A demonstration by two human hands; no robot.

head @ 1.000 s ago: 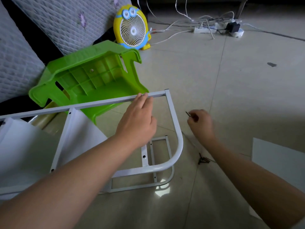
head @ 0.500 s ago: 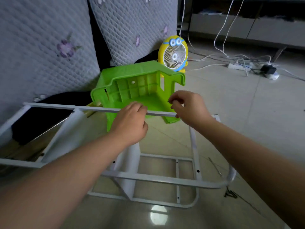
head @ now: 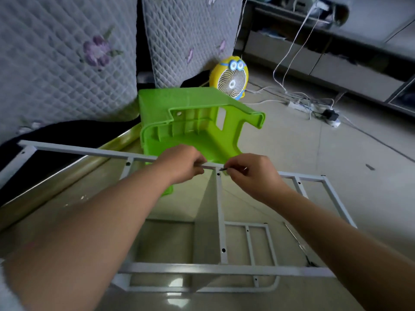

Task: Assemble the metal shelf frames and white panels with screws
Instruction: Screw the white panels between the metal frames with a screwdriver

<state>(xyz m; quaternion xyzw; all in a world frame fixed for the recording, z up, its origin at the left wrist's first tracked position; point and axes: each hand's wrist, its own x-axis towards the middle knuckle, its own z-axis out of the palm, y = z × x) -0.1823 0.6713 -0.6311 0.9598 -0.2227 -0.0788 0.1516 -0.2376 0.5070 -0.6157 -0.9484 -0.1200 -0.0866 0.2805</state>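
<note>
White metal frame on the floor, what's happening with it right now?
A person is putting together a white metal shelf frame. The left hand grips its top rail, while the right hand pinches a small dark screw at that rail, by the crossbar joint. A white panel stands under the crossbar. A green stool lies tipped over behind.

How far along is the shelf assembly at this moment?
Done: one white panel stands between the two frames. In hand: left hand grips the far rail, right hand pinches a screw beside the crossbar's top hole. Left: that hole and the lower hole look empty, so most screwing remains.
</note>
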